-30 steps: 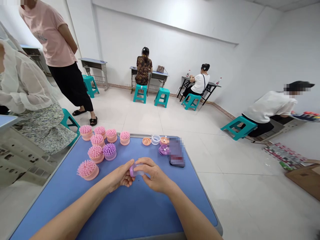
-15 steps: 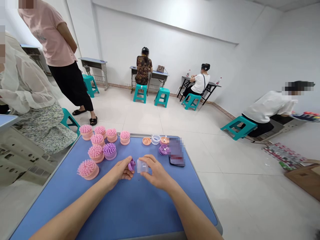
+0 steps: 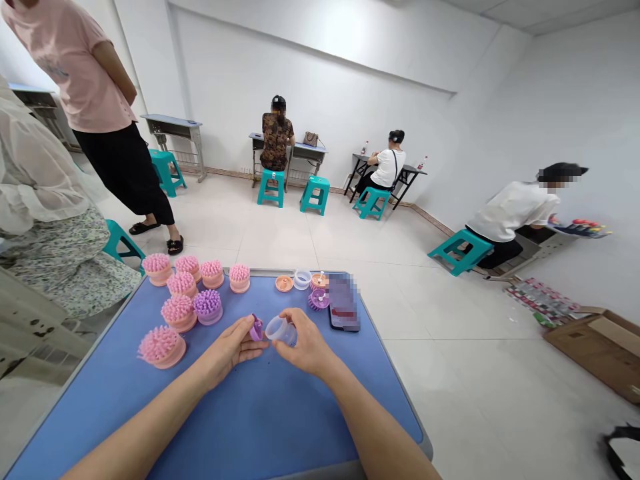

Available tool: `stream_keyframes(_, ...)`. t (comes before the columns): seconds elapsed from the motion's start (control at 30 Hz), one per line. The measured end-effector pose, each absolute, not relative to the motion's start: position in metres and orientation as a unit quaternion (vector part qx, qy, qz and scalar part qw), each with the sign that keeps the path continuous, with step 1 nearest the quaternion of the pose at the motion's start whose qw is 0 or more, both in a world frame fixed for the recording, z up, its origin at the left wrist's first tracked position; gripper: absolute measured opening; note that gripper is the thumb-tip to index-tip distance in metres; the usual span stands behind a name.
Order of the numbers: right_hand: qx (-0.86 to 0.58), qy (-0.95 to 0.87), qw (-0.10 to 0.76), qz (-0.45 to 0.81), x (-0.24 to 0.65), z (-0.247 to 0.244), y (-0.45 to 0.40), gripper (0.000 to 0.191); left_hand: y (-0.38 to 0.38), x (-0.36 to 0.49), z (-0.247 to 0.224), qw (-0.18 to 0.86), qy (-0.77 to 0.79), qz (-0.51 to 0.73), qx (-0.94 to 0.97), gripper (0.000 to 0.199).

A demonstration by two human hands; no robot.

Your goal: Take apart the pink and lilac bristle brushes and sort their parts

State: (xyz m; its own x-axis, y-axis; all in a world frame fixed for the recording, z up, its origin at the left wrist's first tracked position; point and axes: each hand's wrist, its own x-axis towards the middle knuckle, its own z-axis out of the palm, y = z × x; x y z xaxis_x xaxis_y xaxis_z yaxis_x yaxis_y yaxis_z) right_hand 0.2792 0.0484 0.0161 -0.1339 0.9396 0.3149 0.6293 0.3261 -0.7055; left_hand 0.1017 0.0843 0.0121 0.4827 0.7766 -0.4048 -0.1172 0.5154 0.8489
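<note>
Tilted since earlier: clear plastic cup (image 3: 281,331), gripped in partly closed right hand (image 3: 306,341); purple plastic cap (image 3: 257,328), pinched in left hand (image 3: 229,348), just beside it.

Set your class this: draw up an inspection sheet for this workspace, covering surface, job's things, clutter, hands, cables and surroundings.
surface: blue tabletop, metal-edged.
job's things: clear plastic cup, purple plastic part, pink-bristled brushes standing left.
clutter: phone, screen blurred, at the right.
hands: left hand pinches the purple part; right hand grips the cup.
cables: nothing seen.
surroundings: seated person at a far desk, teal stool, cardboard box.
</note>
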Motion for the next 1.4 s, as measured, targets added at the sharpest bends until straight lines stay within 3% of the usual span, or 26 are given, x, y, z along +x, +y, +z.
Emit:
stream_keyframes(0.2, -0.594, -0.709, 0.343, 0.163, 0.280, 0.016, 0.050, 0.033, 0.086, 0.102, 0.009, 0.781, 0.378, 0.323, 0.377, 0.045)
stream_keyframes(0.43, -0.602, -0.707, 0.356, 0.107, 0.293, 0.003, 0.062, 0.011, 0.082, 0.104, 0.010, 0.764, 0.372, 0.318, 0.420, 0.046)
stream_keyframes(0.6, -0.652, -0.675, 0.344, 0.032, 0.304, -0.006, 0.077, 0.019, 0.083, 0.104, 0.007, 0.747, 0.389, 0.316, 0.437, 0.045)
stream_keyframes(0.93, -0.684, -0.667, 0.294, 0.029, 0.304, -0.013, 0.087, 0.027, 0.082, 0.106, 0.010, 0.736, 0.403, 0.312, 0.446, 0.048)
stream_keyframes(1.17, -0.621, -0.695, 0.362, 0.008, 0.296, -0.002, 0.075, 0.030, 0.082, 0.106, 0.009, 0.733, 0.404, 0.314, 0.449, 0.051)
stream_keyframes(1.4, -0.593, -0.746, 0.298, 0.051, 0.290, -0.002, 0.068, 0.024, 0.084, 0.104, 0.009, 0.692, 0.400, 0.330, 0.502, 0.050)
